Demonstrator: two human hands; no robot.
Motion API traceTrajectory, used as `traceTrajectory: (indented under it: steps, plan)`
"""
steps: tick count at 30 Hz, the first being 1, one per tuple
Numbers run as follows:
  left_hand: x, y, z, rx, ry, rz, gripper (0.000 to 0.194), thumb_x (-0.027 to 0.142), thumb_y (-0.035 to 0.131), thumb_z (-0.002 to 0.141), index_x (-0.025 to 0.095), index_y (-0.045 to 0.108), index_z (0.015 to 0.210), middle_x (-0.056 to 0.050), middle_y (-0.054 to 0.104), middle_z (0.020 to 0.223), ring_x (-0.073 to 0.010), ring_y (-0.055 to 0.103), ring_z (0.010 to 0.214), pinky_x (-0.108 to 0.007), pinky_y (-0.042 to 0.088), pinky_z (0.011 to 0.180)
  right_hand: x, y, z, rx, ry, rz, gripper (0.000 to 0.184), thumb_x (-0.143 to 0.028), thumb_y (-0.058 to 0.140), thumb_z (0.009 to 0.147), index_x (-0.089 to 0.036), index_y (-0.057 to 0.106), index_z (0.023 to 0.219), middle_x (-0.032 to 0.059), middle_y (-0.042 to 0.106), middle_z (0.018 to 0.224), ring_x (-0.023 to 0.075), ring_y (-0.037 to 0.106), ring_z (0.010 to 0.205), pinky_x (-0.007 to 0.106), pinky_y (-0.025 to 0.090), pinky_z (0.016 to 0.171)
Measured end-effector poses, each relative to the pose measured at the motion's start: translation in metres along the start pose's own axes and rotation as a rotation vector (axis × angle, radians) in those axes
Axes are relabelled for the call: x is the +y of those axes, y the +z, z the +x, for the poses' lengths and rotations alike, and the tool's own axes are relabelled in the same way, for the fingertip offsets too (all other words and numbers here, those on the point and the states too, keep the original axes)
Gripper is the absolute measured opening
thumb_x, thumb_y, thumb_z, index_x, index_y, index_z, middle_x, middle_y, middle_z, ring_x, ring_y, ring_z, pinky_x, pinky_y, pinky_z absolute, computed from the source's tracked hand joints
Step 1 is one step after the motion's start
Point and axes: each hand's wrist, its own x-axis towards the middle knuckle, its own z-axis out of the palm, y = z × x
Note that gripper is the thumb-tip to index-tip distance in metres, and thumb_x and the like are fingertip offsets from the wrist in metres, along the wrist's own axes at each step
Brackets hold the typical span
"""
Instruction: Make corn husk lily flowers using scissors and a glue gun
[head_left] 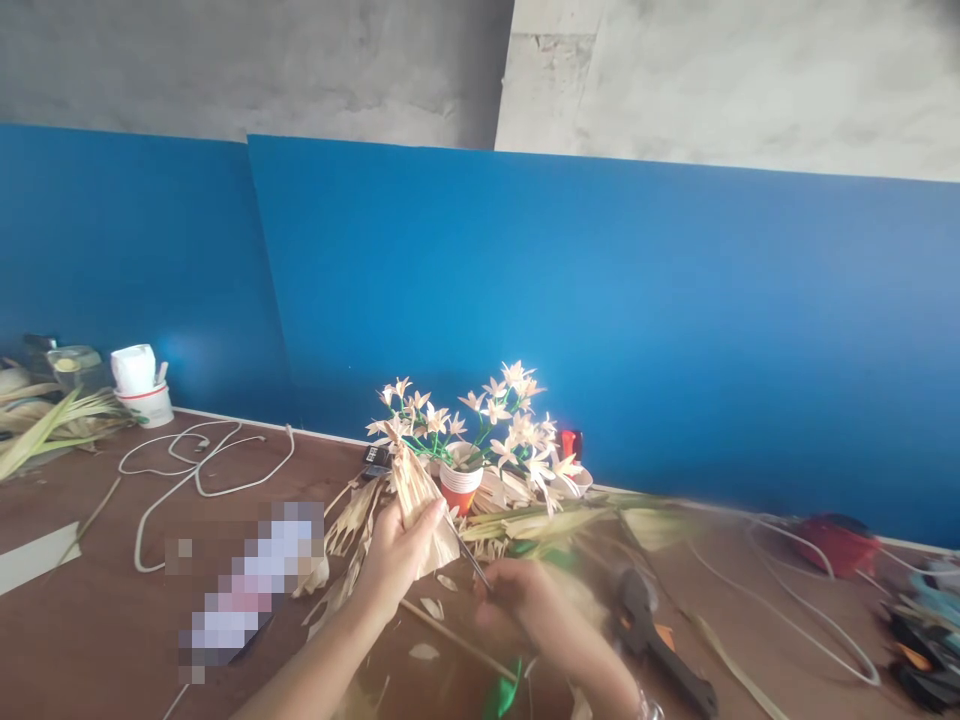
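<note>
My left hand (401, 550) is closed on a pale dried corn husk (418, 490), gripped between thumb and fingers and held upright. My right hand (510, 595), partly blurred, is closed around scissors (474, 562), whose dark blades point up and left toward the husk's lower right edge. Their handles are hidden in the fingers. Just behind the husk stands a stack of red and white paper cups (461, 488) holding pale husk flowers (517, 420) on green stems. Husk scraps (424, 651) lie on the table below my hands.
A black glue gun (660, 640) lies right of my right hand. At left are a blurred-out phone (251, 590), a white cable (199, 470) and a white cup (146, 403). Long husks (570, 520) lie behind my hands, before a blue panel (600, 320). A red object (836, 545) sits at right.
</note>
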Motion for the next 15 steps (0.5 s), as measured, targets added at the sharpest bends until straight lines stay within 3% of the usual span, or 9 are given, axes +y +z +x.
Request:
traceTrajectory:
  steps: [8,15]
  plan:
    - [-0.008,-0.006,0.009,-0.076,0.062,0.082,0.037,0.042,0.07,0.065,0.012,0.07,0.087,-0.011,0.075,0.086,-0.0293,0.068,0.089,-0.033,0.051,0.076,-0.02,-0.006,-0.008,0.05,0.041,-0.229,0.02,-0.036,0.063,0.07,-0.017,0.066,0.074,-0.0045,0.057,0.051,0.0084,0.046,0.045,0.018,0.03,0.043]
    - [-0.002,-0.003,0.005,-0.061,0.02,0.034,0.034,0.041,0.071,0.064,0.014,0.07,0.085,-0.01,0.075,0.082,-0.0278,0.068,0.086,-0.031,0.051,0.075,-0.016,-0.007,-0.008,0.05,0.003,-0.209,0.019,-0.037,0.064,0.069,-0.019,0.066,0.075,-0.0038,0.059,0.054,0.0109,0.049,0.049,0.02,0.032,0.046]
